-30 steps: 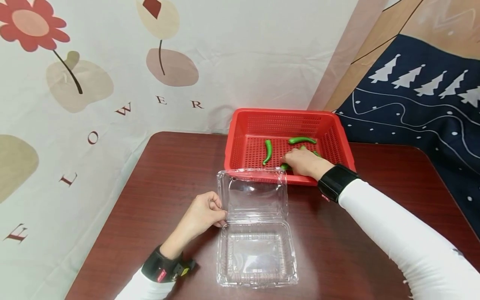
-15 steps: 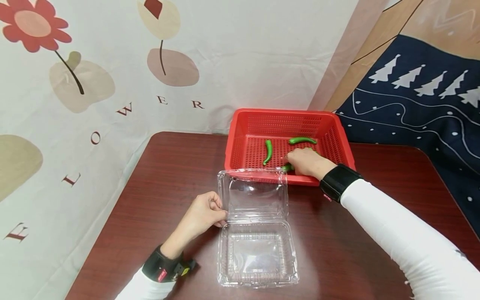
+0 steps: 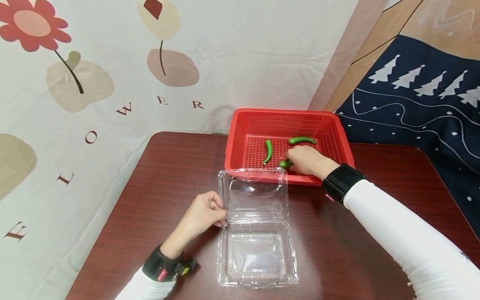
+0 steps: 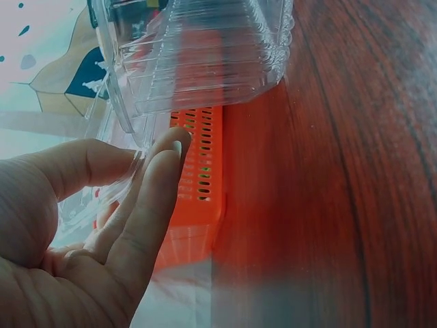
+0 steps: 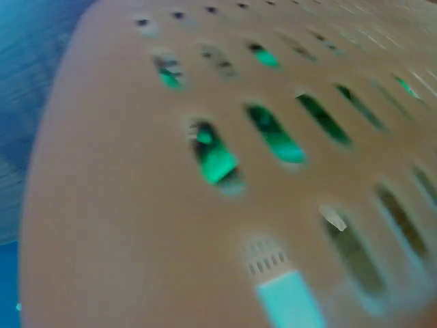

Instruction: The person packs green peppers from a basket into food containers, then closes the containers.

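Note:
A clear plastic clamshell box [image 3: 258,252] stands with its lid up on the table. My left hand [image 3: 202,213] pinches the box's left edge near the hinge. The left wrist view shows that hand's thumb [image 4: 89,164] and fingers on the thin plastic rim. My right hand [image 3: 305,160] reaches into a red basket [image 3: 286,114], fingers curled down over a green chili pepper [image 3: 285,164], whose end sticks out at the left. Two more green chilies lie on the basket floor, a curved chili [image 3: 268,152] to the left and another chili [image 3: 302,140] behind the hand.
The basket stands at the back of the dark red-brown table [image 3: 168,166], just behind the raised lid. A printed cloth [image 3: 232,54] hangs behind the table. In the right wrist view, the slotted basket wall [image 5: 171,239] fills the frame, with green showing through the slots.
My right hand has shifted slightly right and up inside the basket, and more of the chili's end shows at its fingers. The left hand and the box have stayed in place.

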`<state>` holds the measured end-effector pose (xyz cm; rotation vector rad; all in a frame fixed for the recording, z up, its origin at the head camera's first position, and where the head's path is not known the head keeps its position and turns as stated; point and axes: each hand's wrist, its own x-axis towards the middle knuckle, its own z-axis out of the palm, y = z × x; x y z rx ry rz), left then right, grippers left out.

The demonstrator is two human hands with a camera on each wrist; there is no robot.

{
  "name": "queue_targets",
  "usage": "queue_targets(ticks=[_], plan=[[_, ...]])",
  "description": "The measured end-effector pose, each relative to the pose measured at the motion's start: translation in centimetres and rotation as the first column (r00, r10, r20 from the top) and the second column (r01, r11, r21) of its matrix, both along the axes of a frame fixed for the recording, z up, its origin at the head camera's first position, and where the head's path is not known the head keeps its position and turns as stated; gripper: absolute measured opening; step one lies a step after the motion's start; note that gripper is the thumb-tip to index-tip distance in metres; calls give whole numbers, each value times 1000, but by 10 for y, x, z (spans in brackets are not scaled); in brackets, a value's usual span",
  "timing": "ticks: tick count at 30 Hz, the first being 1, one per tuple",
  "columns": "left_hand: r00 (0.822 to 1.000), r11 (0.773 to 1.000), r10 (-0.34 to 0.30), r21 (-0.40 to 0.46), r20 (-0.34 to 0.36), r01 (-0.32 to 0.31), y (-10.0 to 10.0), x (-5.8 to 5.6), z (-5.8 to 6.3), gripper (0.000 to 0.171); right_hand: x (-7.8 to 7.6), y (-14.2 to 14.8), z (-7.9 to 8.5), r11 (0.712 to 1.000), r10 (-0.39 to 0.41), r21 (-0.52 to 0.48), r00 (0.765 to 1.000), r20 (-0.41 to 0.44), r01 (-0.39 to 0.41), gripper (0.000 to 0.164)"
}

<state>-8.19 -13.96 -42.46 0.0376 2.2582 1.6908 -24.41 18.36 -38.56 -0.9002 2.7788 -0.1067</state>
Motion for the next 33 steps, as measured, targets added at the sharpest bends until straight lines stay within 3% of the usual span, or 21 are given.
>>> queue_targets(ticks=[14, 20, 23, 27, 33], plan=[[1000, 1000, 16, 27, 2, -16, -1, 1, -1, 18, 4, 10, 29, 980, -72, -183, 997, 34, 77, 22], [1000, 999, 20, 33, 19, -20, 0, 0, -1, 17, 7, 19, 37, 961, -122, -242, 990, 67, 135, 34], [999, 999, 22, 35, 28, -23, 0, 1, -1, 17, 9, 22, 44, 949, -150, -270, 986, 72, 165, 31], [999, 999, 26, 45, 38, -28, 0, 1, 0, 16, 13, 25, 53, 941, -169, -290, 984, 46, 175, 24], [999, 998, 29, 49, 45, -31, 1, 2, 1, 15, 20, 30, 64, 928, -176, -332, 984, 2, 167, 28]])
